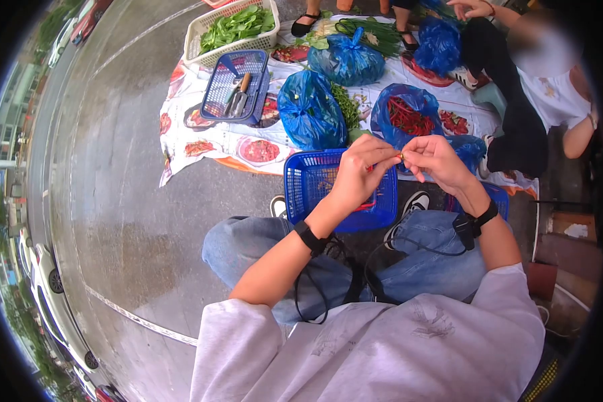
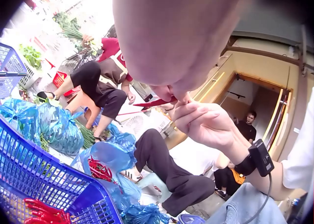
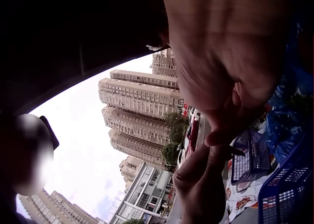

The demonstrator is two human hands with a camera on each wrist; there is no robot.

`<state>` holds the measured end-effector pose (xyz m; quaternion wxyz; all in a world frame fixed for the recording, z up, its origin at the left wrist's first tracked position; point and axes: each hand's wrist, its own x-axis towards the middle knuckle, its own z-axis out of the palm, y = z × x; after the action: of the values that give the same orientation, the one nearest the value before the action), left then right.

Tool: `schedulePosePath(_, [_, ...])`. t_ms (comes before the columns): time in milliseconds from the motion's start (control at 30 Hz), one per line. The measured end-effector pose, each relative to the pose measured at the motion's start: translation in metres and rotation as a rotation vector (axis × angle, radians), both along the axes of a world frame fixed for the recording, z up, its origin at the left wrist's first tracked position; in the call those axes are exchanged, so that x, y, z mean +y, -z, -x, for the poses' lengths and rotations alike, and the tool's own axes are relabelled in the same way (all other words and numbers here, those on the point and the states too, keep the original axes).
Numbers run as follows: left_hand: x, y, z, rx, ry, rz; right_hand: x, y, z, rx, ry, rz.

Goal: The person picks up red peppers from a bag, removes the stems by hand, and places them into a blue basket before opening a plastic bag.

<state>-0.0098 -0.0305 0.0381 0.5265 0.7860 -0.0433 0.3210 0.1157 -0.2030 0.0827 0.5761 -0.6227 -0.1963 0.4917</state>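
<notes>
In front of the person, both hands meet over a blue plastic basket (image 1: 293, 187). The left hand (image 1: 364, 164) holds a slim red chili pepper (image 2: 154, 103), mostly covered by its fingers in the head view. The right hand (image 1: 439, 162) pinches at the chili's stem end, its thumb and fingertips meeting the left fingertips. Inside the basket lie several red chilies (image 2: 46, 213). Beyond the hands, an open blue bag (image 1: 384, 110) is filled with more red chilies (image 1: 410, 119).
A printed sheet (image 1: 214, 147) on the ground bears tied blue bags (image 1: 311, 110), a blue basket (image 1: 208, 94) with a wooden-handled tool (image 1: 240, 97), and a white crate (image 1: 193, 48) of leafy greens (image 1: 238, 30). Another person (image 1: 516, 100) sits at the right.
</notes>
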Motion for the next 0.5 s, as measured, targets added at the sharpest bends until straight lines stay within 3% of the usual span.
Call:
schedulePosePath(200, [0.003,-0.006,-0.002,0.008,0.043,0.121,-0.005,0.015,-0.014,0.311,-0.045,-0.124])
schedulePosePath(267, [0.001,-0.010,0.000,0.158,0.062,0.301,-0.006,0.026,-0.019,0.542,-0.035,-0.306])
schedulePosePath(300, [0.000,-0.007,0.001,0.218,0.071,0.395,-0.006,0.027,-0.021,0.547,-0.029,-0.334])
schedulePosePath(500, [-0.003,0.012,0.003,0.407,0.052,0.333,-0.002,0.045,-0.031,0.289,0.264,-0.148])
